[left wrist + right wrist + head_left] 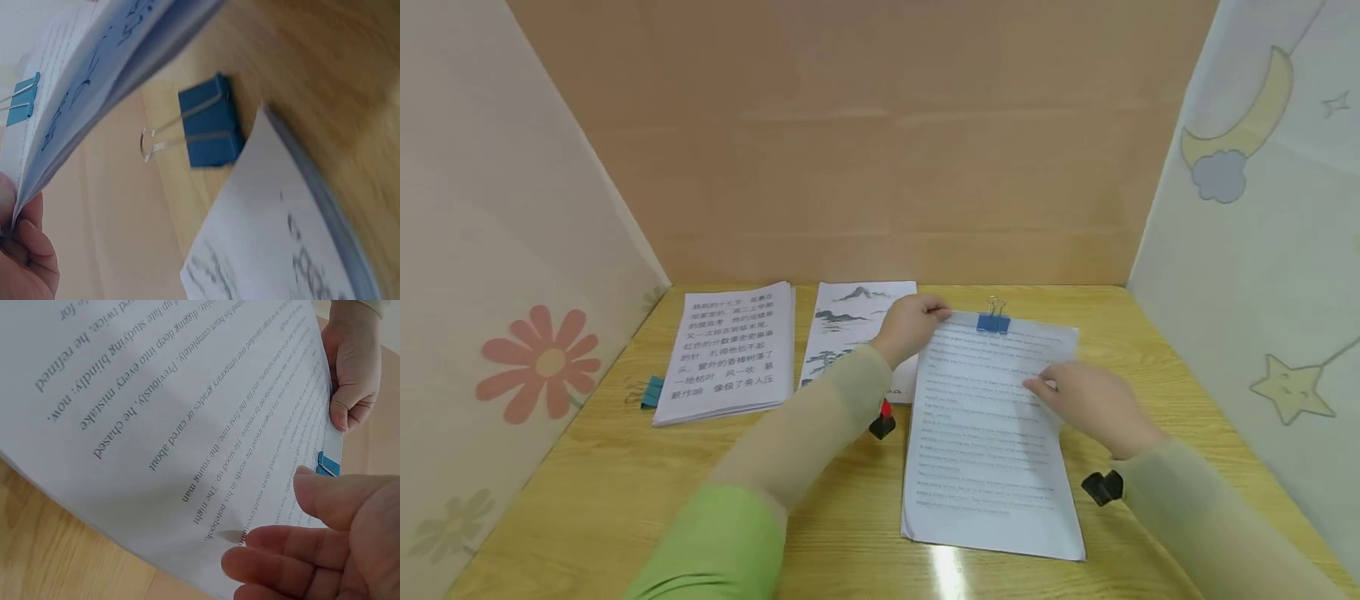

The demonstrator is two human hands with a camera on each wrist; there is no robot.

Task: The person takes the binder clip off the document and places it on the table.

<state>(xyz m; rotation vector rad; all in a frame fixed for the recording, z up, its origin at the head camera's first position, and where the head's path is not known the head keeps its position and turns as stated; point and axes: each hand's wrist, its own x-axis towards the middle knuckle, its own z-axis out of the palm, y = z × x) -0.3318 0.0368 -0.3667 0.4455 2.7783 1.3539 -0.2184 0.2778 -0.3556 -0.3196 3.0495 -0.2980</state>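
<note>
A stack of sheets [988, 433] printed with small English text is raised off the table at its top edge. A blue binder clip [993, 322] grips that top edge, its wire handles upward. My left hand [913, 323] pinches the upper left corner of the stack between thumb and fingers. Over the right side of the page hovers my right hand [1093, 404]. In the right wrist view its thumb [334, 497] and fingers stand apart with nothing between them. Another blue binder clip [211, 128] lies on the table beside a stack with an ink landscape [269, 231].
On the left lies a stack of sheets [730, 354] with large Chinese print, a teal binder clip [652, 392] at its left side. The ink-landscape sheet [857, 308] lies partly behind my left arm. Papered walls border the wooden table [820, 517] on three sides.
</note>
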